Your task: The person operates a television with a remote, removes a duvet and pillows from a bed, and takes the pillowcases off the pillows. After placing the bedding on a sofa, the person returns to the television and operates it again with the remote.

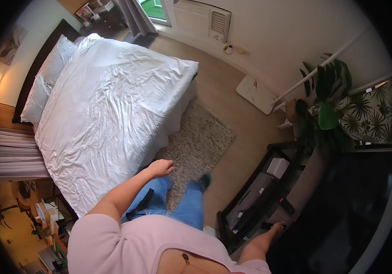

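My left hand [161, 168] hangs in front of my body, over the edge of the shaggy grey rug [203, 134]. Its fingers are curled in, and no object shows in them. Off to the right, my right hand [276, 229] is at the TV stand [303, 182], its fingers closed around a slim black remote [266, 225] that they partly cover. Just beyond that hand, a second black remote [287, 206] with a red button lies on the stand's top.
A bed [109, 105] with a white cover fills the left side. The large dark TV screen [337, 201] stands close on the right. Farther off are a leafy plant [328, 116], a white board [256, 94] against the wall and an air conditioner [219, 25].
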Motion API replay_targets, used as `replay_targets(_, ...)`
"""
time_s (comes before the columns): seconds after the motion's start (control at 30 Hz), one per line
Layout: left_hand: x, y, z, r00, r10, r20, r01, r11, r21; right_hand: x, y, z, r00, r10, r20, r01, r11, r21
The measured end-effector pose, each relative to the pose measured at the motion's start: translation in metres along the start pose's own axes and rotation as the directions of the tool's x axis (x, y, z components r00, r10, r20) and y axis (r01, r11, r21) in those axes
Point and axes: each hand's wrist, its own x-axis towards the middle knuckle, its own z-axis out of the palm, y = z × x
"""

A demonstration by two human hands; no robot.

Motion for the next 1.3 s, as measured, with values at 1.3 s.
replay_targets(1.3,-0.197,-0.356,0.135,0.277,-0.498,0.822,-0.765,-0.632,-0.125,-0.903,-0.122,-0.069,-0.727,-0.217,0.651,0.264,0.788,0.557)
